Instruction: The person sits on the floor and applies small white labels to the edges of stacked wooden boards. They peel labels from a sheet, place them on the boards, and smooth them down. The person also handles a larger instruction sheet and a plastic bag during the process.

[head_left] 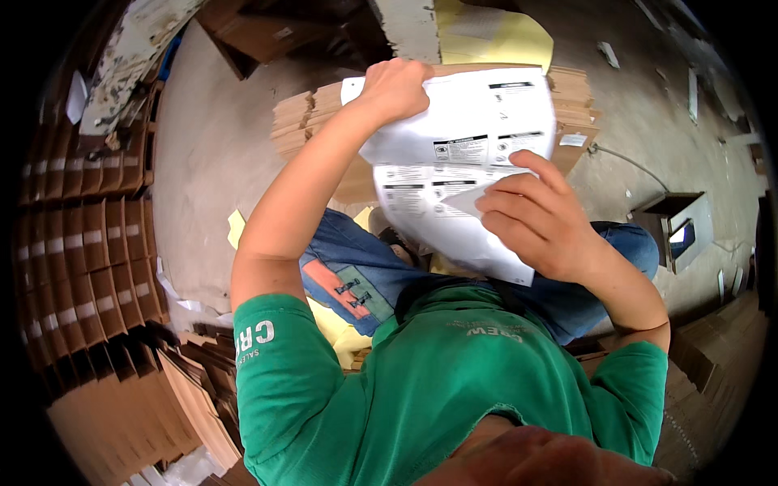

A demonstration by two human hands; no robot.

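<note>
A white sheet of printed warning labels (478, 101) lies over a stack of flat cardboard pieces (574, 104) in front of me, its lower part curving down toward my lap. My left hand (397, 91) is closed on the sheet's far left edge, with its fingertips hidden. My right hand (541, 217) is over the right half, fingers bent together around a pale grey-white corner of the sheet. Whether that corner is a lifted label or a fold of the sheet, I cannot tell. The right thumb is hidden.
Yellow paper (494, 40) lies beyond the stack, with more scraps near my legs. Divided cardboard racks (81, 251) stand at the left. A metal box (685, 231) with a cable sits on the floor at right. A brown carton (271, 32) is at the far left.
</note>
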